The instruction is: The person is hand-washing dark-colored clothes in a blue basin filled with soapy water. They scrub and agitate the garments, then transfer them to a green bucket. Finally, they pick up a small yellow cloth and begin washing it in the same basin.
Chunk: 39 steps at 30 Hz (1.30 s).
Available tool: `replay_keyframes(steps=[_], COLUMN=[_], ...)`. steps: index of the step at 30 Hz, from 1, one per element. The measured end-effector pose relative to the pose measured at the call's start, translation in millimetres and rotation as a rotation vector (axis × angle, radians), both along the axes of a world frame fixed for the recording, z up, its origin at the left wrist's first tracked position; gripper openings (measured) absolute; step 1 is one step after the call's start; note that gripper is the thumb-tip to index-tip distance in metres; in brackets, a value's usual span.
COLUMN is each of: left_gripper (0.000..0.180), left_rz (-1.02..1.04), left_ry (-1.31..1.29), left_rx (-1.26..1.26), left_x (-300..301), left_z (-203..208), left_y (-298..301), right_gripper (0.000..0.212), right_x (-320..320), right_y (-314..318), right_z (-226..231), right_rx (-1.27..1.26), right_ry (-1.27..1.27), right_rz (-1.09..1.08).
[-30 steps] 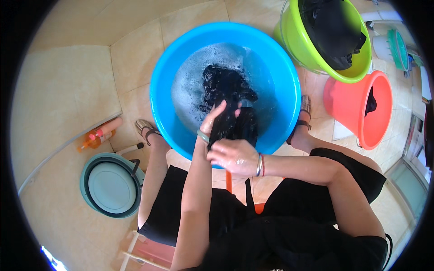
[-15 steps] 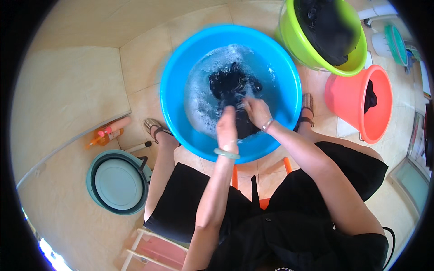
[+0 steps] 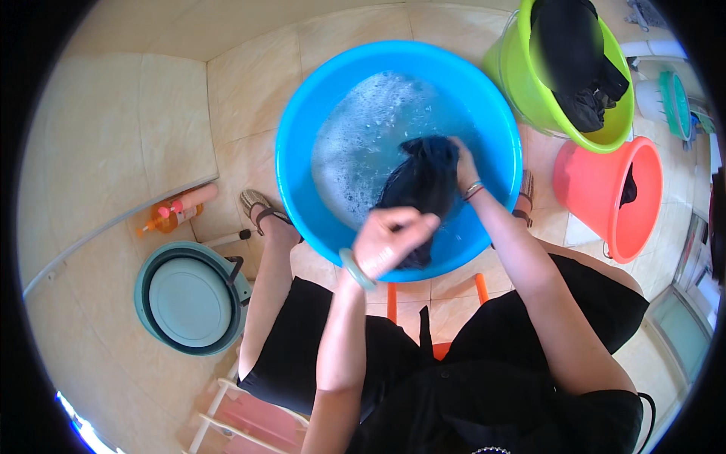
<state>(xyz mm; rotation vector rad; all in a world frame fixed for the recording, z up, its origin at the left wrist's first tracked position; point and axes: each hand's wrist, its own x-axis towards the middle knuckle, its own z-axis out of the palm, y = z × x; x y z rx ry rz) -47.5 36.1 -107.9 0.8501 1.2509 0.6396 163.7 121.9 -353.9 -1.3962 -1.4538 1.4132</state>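
A soaked black garment is bunched up in a large blue basin of sudsy water, lifted partly above the surface. At its right side my right hand grips the fabric, fingertips partly hidden. My left hand, a pale green bangle at its wrist, is closed over the garment's near left part; it is slightly blurred. Some dark cloth shows below that hand, by the basin's near wall. White foam floats over the left and far part of the water.
A lime green bucket heaped with black clothes stands at the far right, beside a coral bucket with dark cloth inside. On the left lie pinkish and orange bottles and a grey-green folding basin. Orange stool legs show below the blue basin.
The black garment has been gathered and raised toward the near right of the basin. My right hand has moved right; my left hand has come nearer and turned inward. The view has shifted slightly.
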Motion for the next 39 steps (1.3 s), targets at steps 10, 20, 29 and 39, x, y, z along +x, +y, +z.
replay_keyframes(steps=[10,20,29,39], left_gripper=[0.051,0.060,0.062,0.089], left_rz=[0.198,0.934,0.809,0.361], left_ry=[1.325,-0.327,-0.688,-1.704], left_rx=[0.234,-0.324,-0.350,-0.361], left_x=[-48.3,4.0,-43.4,-34.6], left_z=[-138.7,-186.8,-163.8,-186.7], left_y=[-0.9,6.2,39.8,11.2], right_gripper=[0.070,0.060,0.033,0.029], right_x=[-10.1,-76.2,-88.6,-145.3], right_y=[23.4,47.6,-29.1,-67.9], right_z=[68.3,-1.1,160.8,201.1], right_rx=[-0.009,0.033,0.371,0.560], right_ry=[-0.637,-0.988,-0.182,-0.289], right_rz=[0.193,0.345,0.744,0.523])
